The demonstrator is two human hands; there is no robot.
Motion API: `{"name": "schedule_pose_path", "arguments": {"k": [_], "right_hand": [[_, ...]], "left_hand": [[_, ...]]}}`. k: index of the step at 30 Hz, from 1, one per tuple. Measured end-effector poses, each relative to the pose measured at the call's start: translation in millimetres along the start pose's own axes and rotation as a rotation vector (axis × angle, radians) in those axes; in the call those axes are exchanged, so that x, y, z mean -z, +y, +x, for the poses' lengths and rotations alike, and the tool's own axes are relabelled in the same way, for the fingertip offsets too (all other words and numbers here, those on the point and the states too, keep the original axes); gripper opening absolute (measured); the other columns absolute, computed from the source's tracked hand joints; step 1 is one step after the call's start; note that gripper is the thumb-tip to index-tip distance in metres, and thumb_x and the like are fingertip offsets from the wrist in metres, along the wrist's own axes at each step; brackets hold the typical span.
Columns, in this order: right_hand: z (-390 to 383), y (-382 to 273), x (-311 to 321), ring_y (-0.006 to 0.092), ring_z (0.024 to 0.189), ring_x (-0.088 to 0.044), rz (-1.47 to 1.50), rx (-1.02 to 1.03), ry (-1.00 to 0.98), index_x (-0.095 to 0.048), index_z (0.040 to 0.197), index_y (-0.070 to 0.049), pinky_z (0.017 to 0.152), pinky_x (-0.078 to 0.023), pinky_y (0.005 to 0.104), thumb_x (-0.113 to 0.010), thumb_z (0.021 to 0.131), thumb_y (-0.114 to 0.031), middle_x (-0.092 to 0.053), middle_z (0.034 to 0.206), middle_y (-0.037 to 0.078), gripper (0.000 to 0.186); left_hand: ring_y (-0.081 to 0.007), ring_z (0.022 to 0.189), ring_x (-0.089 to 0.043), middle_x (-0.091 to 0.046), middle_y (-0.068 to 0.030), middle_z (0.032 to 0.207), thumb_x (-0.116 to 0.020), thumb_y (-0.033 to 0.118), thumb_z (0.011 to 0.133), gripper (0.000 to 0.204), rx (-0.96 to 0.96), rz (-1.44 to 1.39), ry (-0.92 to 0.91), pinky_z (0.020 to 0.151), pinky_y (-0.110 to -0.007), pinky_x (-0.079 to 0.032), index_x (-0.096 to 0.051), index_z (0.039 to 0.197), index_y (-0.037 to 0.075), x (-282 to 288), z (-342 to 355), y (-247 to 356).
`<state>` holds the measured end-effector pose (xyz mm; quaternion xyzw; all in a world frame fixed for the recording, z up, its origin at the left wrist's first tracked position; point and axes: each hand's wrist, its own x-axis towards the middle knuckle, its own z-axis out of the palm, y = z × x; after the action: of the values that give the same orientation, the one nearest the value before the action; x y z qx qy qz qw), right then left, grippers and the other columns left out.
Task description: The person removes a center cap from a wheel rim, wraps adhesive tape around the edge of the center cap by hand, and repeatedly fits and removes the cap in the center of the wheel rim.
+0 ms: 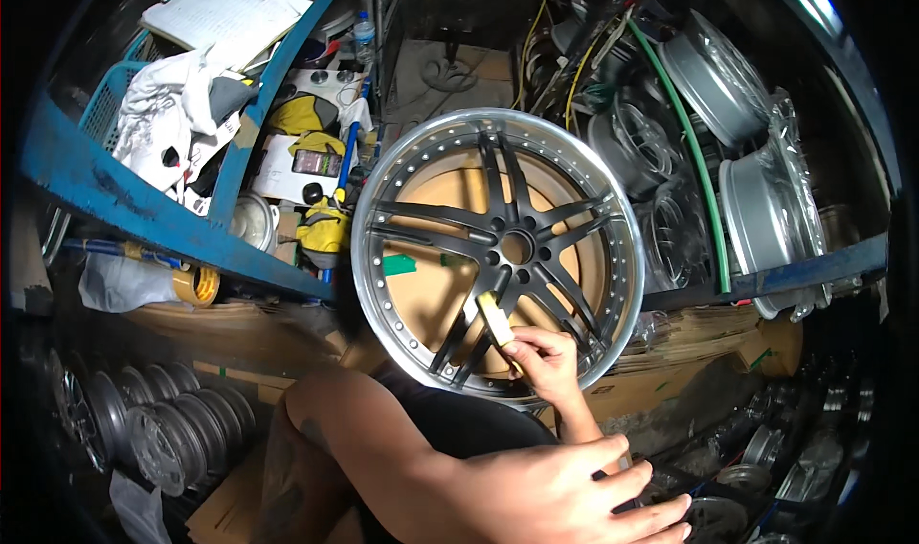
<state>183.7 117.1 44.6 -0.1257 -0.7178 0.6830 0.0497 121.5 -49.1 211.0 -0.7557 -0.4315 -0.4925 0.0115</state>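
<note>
My right hand point(548, 360) pinches a narrow yellow-and-white strip-like piece point(496, 320); its exact kind does not show. The far end lies against or just over a dark spoke of the large wheel rim point(627, 290), below the hub; contact cannot be made out. This rim has black double spokes and a polished silver lip with small studs around it. Brown cardboard point(436, 281) shows behind the spokes. Nearer to the camera, my left hand point(574, 491) is open, fingers spread, in front of my right forearm. My left elbow bends out to the left.
Blue metal shelving point(144, 204) at the left holds papers point(225, 12), white cloth point(168, 99), yellow-and-black gloves point(324, 233) and a phone point(316, 164). A tape roll point(196, 285) sits by its edge. Silver rims point(718, 75) stack at the right; more rims point(177, 439) stand lower left.
</note>
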Motion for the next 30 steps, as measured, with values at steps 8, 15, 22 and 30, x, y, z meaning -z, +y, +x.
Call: {"name": "schedule_pose_path", "arguments": {"k": [8, 15, 22, 30], "right_hand": [[-8.3, -5.0, -10.1, 0.0069, 0.063, -0.063, -0.079, 0.062, -0.040, -0.073, 0.106, 0.003, 0.055, -0.052, 0.0220, -0.070, 0.092, -0.006, -0.073, 0.083, 0.007, 0.017], [-7.2, -6.9, -5.8, 0.0074, 0.059, -0.062, 0.090, -0.064, 0.039, -0.072, 0.107, 0.005, 0.052, -0.052, 0.0222, -0.071, 0.092, -0.008, -0.071, 0.079, 0.007, 0.020], [-1.9, -17.1, -11.8, 0.0040, 0.060, -0.057, 0.175, -0.141, 0.029, -0.071, 0.113, 0.002, 0.053, -0.047, 0.0199, -0.068, 0.096, -0.014, -0.073, 0.083, 0.004, 0.024], [10.5, -41.2, -16.9, 0.0032, 0.050, -0.051, -0.088, -0.104, -0.004, -0.068, 0.120, -0.003, 0.048, -0.040, 0.0230, -0.070, 0.094, -0.015, -0.054, 0.054, -0.003, 0.029]], "left_hand": [[-0.0317, 0.107, -0.055, -0.055, -0.0218, 0.124, -0.051, 0.026, 0.094, 0.057, 0.135, -0.168, -0.307, 0.089, -0.042, -0.050, -0.040, 0.143, -0.001, 21.1, 37.3, 13.6], [-0.0209, 0.111, -0.062, -0.064, -0.0093, 0.128, -0.055, 0.023, 0.090, 0.040, 0.184, 0.126, -0.394, 0.097, -0.034, -0.048, -0.062, 0.126, 0.009, 54.5, -4.7, 16.9], [-0.0283, 0.126, -0.054, -0.048, -0.0218, 0.143, -0.064, 0.009, 0.089, 0.064, 0.973, 0.107, 0.282, 0.107, -0.038, -0.040, -0.039, 0.147, -0.001, -4.5, -104.8, -82.9], [-0.0161, 0.109, -0.055, -0.055, -0.0113, 0.119, -0.051, 0.014, 0.102, 0.035, 1.059, -0.637, 0.791, 0.098, -0.032, -0.046, -0.043, 0.135, 0.003, -60.8, -138.8, -119.6]]}}
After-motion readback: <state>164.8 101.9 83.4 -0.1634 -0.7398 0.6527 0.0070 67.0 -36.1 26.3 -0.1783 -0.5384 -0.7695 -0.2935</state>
